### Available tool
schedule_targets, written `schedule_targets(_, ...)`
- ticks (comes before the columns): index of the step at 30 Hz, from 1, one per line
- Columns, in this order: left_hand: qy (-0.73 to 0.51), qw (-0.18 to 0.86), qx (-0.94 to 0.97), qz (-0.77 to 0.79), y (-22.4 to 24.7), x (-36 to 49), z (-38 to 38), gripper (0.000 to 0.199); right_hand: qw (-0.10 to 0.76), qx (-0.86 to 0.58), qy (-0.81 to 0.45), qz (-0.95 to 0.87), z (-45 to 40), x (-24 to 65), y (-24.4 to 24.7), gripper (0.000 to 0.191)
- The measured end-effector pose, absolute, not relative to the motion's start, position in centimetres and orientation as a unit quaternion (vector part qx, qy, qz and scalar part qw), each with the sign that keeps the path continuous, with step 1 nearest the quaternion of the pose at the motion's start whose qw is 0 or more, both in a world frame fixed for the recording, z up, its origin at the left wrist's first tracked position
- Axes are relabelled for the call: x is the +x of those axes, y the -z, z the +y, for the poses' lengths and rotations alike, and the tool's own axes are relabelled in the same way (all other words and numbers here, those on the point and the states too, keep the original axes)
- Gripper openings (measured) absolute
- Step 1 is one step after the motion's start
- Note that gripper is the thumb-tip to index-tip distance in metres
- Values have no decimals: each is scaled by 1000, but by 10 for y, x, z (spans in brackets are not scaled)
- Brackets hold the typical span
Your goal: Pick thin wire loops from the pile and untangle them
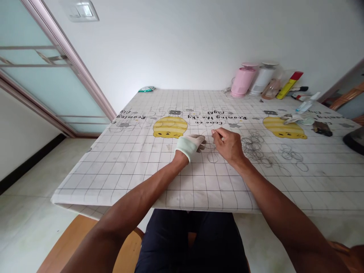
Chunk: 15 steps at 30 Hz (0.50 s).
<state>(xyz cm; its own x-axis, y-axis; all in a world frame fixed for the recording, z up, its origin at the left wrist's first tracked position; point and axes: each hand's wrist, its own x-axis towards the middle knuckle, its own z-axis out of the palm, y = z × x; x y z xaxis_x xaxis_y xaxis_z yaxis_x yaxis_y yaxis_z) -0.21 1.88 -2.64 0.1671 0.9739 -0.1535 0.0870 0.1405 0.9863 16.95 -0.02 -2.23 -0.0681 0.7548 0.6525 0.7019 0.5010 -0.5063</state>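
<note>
My left hand (194, 143) wears a pale glove with a light green cuff. Its fingers are closed on a thin dark wire (212, 158), which curls in a loop between my hands. Just to the right, my bare right hand (229, 143) is closed in a pinch on the same wire, thumb and forefinger pointing left. A loose tangle of thin wire loops (252, 146) lies on the table beside my right hand. Further right is a smaller group of wire loops (290, 152). Faint loops also lie over the printed yellow bear left of my hands.
A checked cloth covers the table (136, 178). At the back right stand a pink cylinder (243, 81), a white cylinder (261, 80) and a yellow-red can (288, 86). A glove (303, 119) and a dark object (322, 129) lie at right; a green packet (146, 89) lies back left.
</note>
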Motion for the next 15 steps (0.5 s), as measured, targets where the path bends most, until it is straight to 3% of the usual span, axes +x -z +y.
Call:
schedule_targets(7, -434, 565, 502, 490, 14, -7, 12, 17, 474, -465, -32, -747, 2, 171, 21, 16)
schedule_targets(13, -351, 457, 606, 549, 3, -5, 5, 22, 445, -415, -13, -793, 2, 170, 18, 8)
schedule_targets(15, -325, 403, 639, 569, 1, -4, 3, 24, 424, -415, -14, -805, 3, 170, 20, 13)
